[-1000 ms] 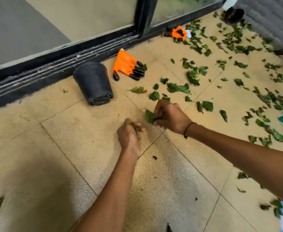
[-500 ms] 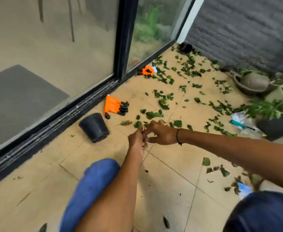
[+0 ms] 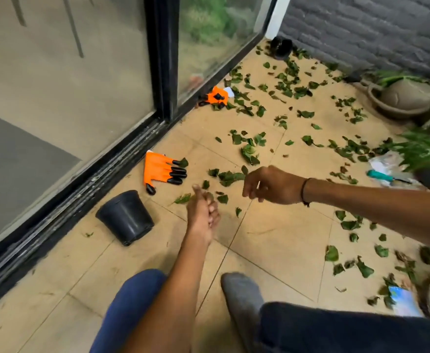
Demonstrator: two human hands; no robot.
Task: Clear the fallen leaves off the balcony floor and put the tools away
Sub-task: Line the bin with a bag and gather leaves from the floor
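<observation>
Leaves first: they are lying scattered across the balcony floor [image 3: 272,240], the nearest cluster of leaves [image 3: 228,176] sitting mid-frame just beyond my hands, with far more strewn toward the upper right by the grey brick wall [image 3: 361,29].

I am watching the left hand [image 3: 203,212] at centre frame; its fingers [image 3: 212,209] are curling into a fist with a scrap of green showing at the top, so I am judging it is gripping the gathered leaves, though I cannot tell how many. A second ago the right hand [image 3: 270,186] was pinching a leaf on the tiles, then passing it across; now it is lifting clear, fingers hanging loosely spread and holding nothing.

So the handover is looking done, and the right hand is free for the next leaf. The view is also rising and pulling back, taking in more floor.

The black pot [image 3: 126,216] is lying tipped on its side at lower left of centre. One orange glove [image 3: 161,171] is lying just above it by the sliding door track [image 3: 64,197], the other orange glove [image 3: 216,96] further up. A teal-handled tool [image 3: 380,175] is resting at the right edge.

Judging by the litter, most of the clearing is remaining.
</observation>
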